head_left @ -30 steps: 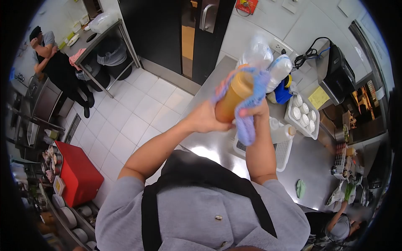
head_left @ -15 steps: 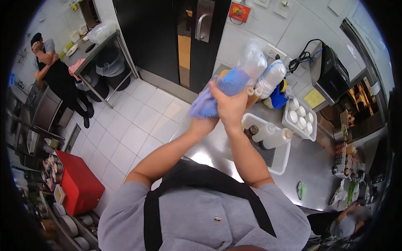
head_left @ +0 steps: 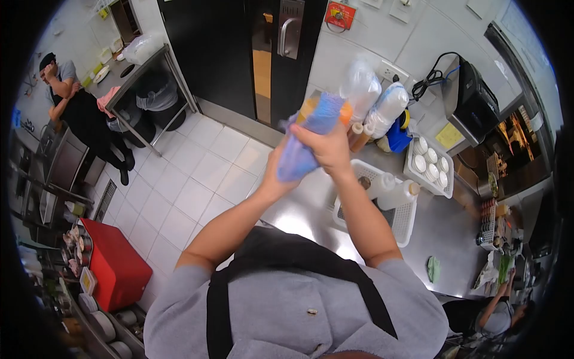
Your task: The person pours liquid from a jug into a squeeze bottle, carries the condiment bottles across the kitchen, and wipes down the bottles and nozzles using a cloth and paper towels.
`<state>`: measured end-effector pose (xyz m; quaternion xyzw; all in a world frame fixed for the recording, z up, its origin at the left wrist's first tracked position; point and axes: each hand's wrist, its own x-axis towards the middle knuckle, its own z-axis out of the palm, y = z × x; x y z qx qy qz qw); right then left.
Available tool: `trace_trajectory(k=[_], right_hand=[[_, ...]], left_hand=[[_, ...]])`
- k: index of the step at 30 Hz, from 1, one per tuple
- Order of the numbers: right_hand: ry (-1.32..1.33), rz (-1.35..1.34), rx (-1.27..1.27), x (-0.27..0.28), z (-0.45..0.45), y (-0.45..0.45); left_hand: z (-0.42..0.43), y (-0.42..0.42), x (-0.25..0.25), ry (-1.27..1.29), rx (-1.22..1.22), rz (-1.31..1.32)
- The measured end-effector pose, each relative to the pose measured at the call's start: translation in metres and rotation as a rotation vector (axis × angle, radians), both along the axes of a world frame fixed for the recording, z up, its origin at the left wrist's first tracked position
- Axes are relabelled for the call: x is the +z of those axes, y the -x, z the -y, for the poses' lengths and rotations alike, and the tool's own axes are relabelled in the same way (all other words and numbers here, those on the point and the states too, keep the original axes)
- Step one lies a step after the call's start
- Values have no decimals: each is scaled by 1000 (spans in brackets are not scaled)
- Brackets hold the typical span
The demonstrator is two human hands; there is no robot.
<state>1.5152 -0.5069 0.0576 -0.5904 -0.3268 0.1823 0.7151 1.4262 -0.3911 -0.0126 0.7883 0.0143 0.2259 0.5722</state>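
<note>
Both of my hands are raised over the steel counter, wrapped round a fluffy blue-purple cloth (head_left: 299, 157). My right hand (head_left: 327, 148) grips it from the right, thumb across the front. On the lower left side, my left hand (head_left: 276, 173) is closed against the cloth, its fingers mostly hidden. Whether something is inside the cloth, I cannot tell. Just behind it show orange-topped bottles (head_left: 345, 112) and brown-capped bottles (head_left: 360, 137). A white basket (head_left: 406, 224) with squeeze bottles (head_left: 402, 196) stands below my right forearm.
Plastic-wrapped stacks (head_left: 360, 90) and a tray of white cups (head_left: 429, 166) line the wall. A green cloth (head_left: 433, 269) lies on the counter (head_left: 454, 236). One person (head_left: 84, 107) stands at far left, another (head_left: 493, 314) at lower right. A red bin (head_left: 116, 263) is on the left.
My hands have shifted slightly down and left with the cloth, which is now turned more upright. The person at lower right has an arm stretched out toward the counter.
</note>
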Motion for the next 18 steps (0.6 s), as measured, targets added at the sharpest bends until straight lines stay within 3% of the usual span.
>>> trace_trajectory(k=[1,2,3,6,8,9,10,11,12,13,15,17,18], right_hand=[[82,67,-219,-4,-13,11],[-33,124,-444,-14,-28,22],[-39,129,-442,-17,-29,23],[-113,165,-437,-22,-27,19],[39,59,13,-20,-6,-8],[43,50,9,-19,0,-16],[-33,1,228,-15,4,-24],[-112,-48,448,-12,6,-31],[-177,-87,623,-13,3,-35],[-176,-93,624,-15,0,-35],[-289,-158,1011,-17,-7,-31],[-278,-135,921,-22,-5,-28],[-264,-108,831,-19,-4,-26]], left_hand=[[5,-8,-22,5,0,-7],[9,-23,-43,-30,102,174],[10,-31,-41,-70,204,359],[-5,-20,-35,14,81,260],[-11,-5,-14,66,15,188],[-16,-4,7,159,-183,8],[-21,-5,17,250,-377,-168],[-24,-6,12,252,-377,-172],[-27,-7,4,412,-647,-228],[-29,-6,-3,573,-916,-279],[-17,-7,-16,678,-1046,-225],[-12,-7,-23,836,-1253,-183],[-14,-5,-22,840,-1197,-195]])
